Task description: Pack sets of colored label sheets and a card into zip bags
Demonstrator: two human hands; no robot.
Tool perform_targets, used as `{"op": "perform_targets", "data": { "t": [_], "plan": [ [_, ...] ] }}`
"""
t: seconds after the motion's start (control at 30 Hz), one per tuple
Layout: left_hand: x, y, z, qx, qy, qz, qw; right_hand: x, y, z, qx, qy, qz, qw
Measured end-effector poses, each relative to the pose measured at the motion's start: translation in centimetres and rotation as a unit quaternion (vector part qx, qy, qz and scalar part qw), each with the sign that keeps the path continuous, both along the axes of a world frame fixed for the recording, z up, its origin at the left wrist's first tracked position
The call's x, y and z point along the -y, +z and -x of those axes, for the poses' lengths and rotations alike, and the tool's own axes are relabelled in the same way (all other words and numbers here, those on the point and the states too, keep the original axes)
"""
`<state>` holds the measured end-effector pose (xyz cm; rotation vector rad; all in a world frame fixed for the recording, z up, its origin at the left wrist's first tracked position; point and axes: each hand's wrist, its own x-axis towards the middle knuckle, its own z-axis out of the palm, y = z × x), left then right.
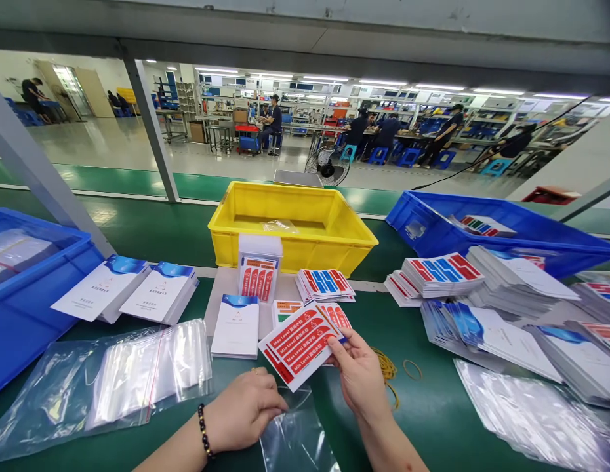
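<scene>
So from the head view, we've got the right hand (359, 370) right of centre in the lower half, thumb and fingers closed on the red-and-white label sheet (300, 344), which sits tilted around the middle of the frame. A bit of blue peeks out near the thumb, so it might be more than one sheet; we can't really tell from here.

Down at lower centre, the left hand (246, 408) is curled nearly closed, fingertips pinching the edge of a clear bag (300, 436) that lies on the green bench (423, 426).

Just above the left hand we see a white booklet stack (235, 328) with a blue top. Behind the sheet there are more printed labels (327, 283), then a yellow bin (295, 248) at upper centre. Yellow rubber bands (385, 366) lie just right of the right hand, and blue bins (34, 328) sit at both sides.
</scene>
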<state>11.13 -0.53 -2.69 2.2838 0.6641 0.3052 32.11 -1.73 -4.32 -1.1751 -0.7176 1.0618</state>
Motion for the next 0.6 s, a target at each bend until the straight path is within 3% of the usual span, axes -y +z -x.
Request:
{"op": "perform_targets", "data": {
  "t": [0.1,0.27,0.33,0.47,0.6],
  "plan": [
    [0.0,-0.4,-0.1,0.002,0.003,0.018,1.000,-0.1,-0.2,-0.5,0.044,0.042,0.015,0.998],
    [-0.2,-0.5,0.0,0.054,0.135,0.179,0.973,0.0,0.2,-1.3,0.123,0.064,0.025,0.990],
    [-0.3,-0.6,0.0,0.081,0.157,0.214,0.961,0.0,0.5,-1.2,0.144,0.087,0.035,0.985],
    [0.0,-0.6,-0.2,0.093,0.144,0.212,0.962,0.0,0.9,-0.8,0.143,0.143,0.061,0.977],
    [0.4,-0.3,-0.4,0.067,0.137,0.150,0.977,-0.2,1.2,-1.3,0.128,0.106,0.062,0.984]
  ]
}}
